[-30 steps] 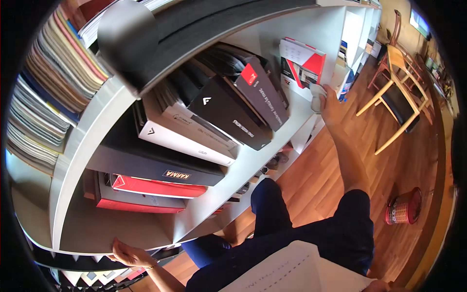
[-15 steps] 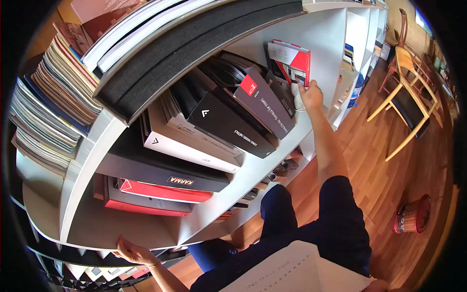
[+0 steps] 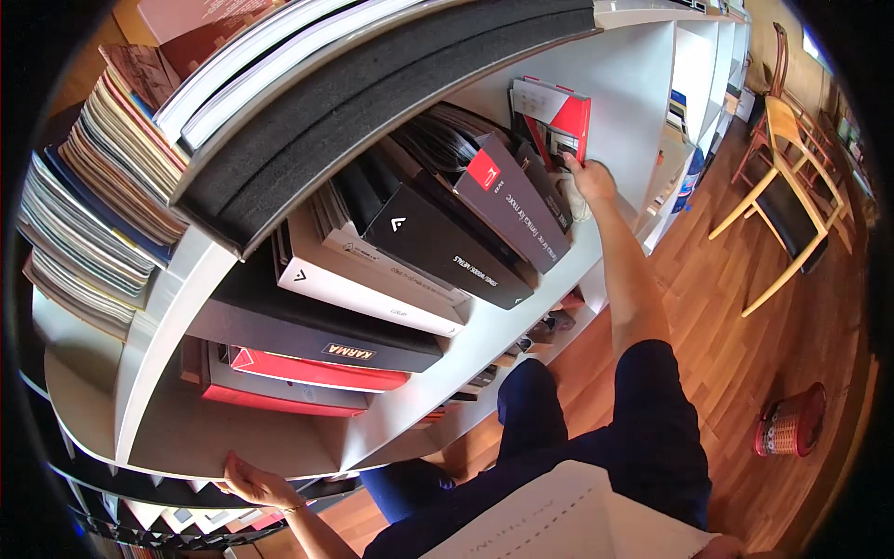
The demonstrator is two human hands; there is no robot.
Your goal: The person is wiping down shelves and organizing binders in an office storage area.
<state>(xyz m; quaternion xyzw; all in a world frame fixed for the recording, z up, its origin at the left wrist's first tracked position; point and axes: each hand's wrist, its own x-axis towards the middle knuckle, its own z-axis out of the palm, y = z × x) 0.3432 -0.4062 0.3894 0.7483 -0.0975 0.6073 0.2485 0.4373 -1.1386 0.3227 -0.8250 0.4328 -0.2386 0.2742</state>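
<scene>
Inside the shelf compartment my right hand [image 3: 592, 181] is closed on a crumpled white cloth [image 3: 582, 207]. Its fingers touch the lower part of a red and white book [image 3: 557, 116] that stands tilted by the compartment's far side wall. Just left of that hand, a grey binder with a red label [image 3: 515, 200] leans against a black binder [image 3: 447, 244]. My left hand [image 3: 259, 484] rests at the front edge of the shelf [image 3: 233, 445], thumb raised and fingers apart, holding nothing. Part of its fingers is hidden by the edge.
A white binder [image 3: 368, 289], a dark box binder [image 3: 312, 331] and red folders [image 3: 279, 387] fill the compartment's left. Fabric sample books [image 3: 116, 158] are stacked at far left. On the wooden floor [image 3: 689, 345] stand a wooden chair [image 3: 792, 186] and a red woven basket [image 3: 790, 424].
The view has shifted slightly. Against the shelf, my right hand and the red and white book have moved a little left, toward the binders. My left hand stays in place.
</scene>
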